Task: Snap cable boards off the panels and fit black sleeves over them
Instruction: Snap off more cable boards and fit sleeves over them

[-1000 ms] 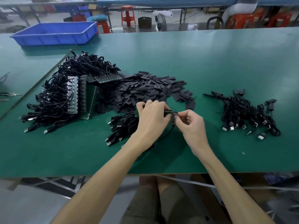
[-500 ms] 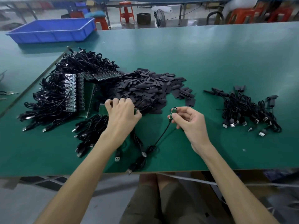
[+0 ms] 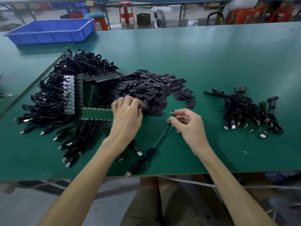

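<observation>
My right hand [image 3: 189, 126] pinches a small green cable board [image 3: 171, 116] upright; its black cable [image 3: 149, 152] trails down to a USB plug at the table's front edge. My left hand [image 3: 128, 115], blurred, reaches with curled fingers into the near edge of the pile of black sleeves [image 3: 154, 90]. Whether its fingers hold a sleeve is hidden. A green panel strip [image 3: 96, 114] with several boards and cables lies just left of that hand. Stacked panels [image 3: 76, 93] with tangled cables fill the left.
A heap of sleeved cables [image 3: 247, 111] lies at the right. A blue bin [image 3: 50, 31] stands at the back left of the green table [image 3: 211, 54]. Stools and a fan stand beyond the table.
The hands have parted. My right hand came away holding one snapped-off board with its cable. My left hand set the panel strip down and moved up to the sleeve pile.
</observation>
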`<state>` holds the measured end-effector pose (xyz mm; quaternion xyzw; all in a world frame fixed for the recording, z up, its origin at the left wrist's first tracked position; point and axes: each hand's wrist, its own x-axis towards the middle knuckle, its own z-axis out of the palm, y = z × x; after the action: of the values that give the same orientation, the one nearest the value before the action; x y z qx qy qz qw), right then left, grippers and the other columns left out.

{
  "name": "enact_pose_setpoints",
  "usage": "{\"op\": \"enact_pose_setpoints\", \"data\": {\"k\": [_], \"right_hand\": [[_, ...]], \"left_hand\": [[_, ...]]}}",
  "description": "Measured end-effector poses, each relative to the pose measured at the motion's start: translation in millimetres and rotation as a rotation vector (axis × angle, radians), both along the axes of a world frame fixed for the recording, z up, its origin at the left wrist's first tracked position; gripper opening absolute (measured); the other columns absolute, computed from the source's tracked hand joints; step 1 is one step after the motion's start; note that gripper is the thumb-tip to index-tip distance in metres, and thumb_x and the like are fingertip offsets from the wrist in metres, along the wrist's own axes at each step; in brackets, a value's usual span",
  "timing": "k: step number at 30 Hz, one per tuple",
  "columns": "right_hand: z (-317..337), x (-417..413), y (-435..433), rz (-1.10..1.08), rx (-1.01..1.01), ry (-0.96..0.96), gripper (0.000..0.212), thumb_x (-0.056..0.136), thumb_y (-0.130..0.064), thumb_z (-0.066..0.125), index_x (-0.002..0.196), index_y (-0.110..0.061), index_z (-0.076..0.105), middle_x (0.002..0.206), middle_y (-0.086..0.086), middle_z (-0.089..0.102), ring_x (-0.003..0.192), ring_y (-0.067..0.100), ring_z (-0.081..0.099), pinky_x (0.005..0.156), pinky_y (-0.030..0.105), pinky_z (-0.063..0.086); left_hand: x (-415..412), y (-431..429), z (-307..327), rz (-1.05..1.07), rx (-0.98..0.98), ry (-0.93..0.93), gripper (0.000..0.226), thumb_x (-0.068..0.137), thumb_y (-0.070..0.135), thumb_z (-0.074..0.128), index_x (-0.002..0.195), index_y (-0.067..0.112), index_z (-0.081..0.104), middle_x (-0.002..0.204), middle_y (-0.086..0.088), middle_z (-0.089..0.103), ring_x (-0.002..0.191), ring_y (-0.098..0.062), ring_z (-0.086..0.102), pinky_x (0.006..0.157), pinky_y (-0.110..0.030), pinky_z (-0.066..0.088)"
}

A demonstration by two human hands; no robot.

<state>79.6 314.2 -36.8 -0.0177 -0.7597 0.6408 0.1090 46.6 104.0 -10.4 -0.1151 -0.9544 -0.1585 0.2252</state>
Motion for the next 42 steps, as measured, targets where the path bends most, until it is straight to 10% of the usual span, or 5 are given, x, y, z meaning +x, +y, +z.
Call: {"op": "enact_pose_setpoints", "data": {"k": [9,24,29,42], "right_hand": [[-1.3,-1.7,2.2,0.001,-0.018,0.008,0.007,0.09,-0.017,0.078,0.093,-0.018,0.072,0.082,-0.001,0.075,0.076,0.007,0.069,0.06,0.021,0.05],[-5.2,-4.2,2.6,0.004,-0.048,-0.058,0.01,0.087,-0.022,0.082,0.092,-0.024,0.074,0.078,-0.004,0.077,0.062,0.008,0.07,0.052,0.017,0.048],[-2.7,-3.5,2.2,0.008,-0.044,-0.043,0.011,0.087,-0.025,0.082,0.095,-0.023,0.074,0.081,-0.005,0.078,0.064,0.009,0.071,0.052,0.018,0.048],[0.0,-3.7,2.0,0.015,-0.089,-0.042,0.022,0.088,-0.026,0.081,0.098,-0.012,0.067,0.083,0.003,0.079,0.065,0.014,0.07,0.053,0.022,0.049]], "left_hand": [[-3.5,55.6,-5.4,-0.455,0.513,-0.278,0.021,0.098,0.008,0.064,0.114,0.017,0.072,0.105,0.007,0.067,0.094,-0.007,0.063,0.09,-0.018,0.047],[-12.4,43.3,-11.5,-0.467,0.72,-0.465,0.013,0.097,0.014,0.068,0.107,0.012,0.076,0.091,-0.003,0.077,0.084,-0.021,0.073,0.083,-0.039,0.059],[-12.0,39.7,-12.1,-0.493,0.899,-0.545,0.014,0.095,0.014,0.071,0.108,0.01,0.075,0.095,-0.003,0.077,0.084,-0.01,0.071,0.078,-0.019,0.054],[-11.7,34.2,-10.7,-0.606,1.028,-0.628,0.016,0.095,0.016,0.07,0.109,0.01,0.075,0.1,0.003,0.076,0.093,-0.007,0.069,0.085,-0.017,0.05]]}}
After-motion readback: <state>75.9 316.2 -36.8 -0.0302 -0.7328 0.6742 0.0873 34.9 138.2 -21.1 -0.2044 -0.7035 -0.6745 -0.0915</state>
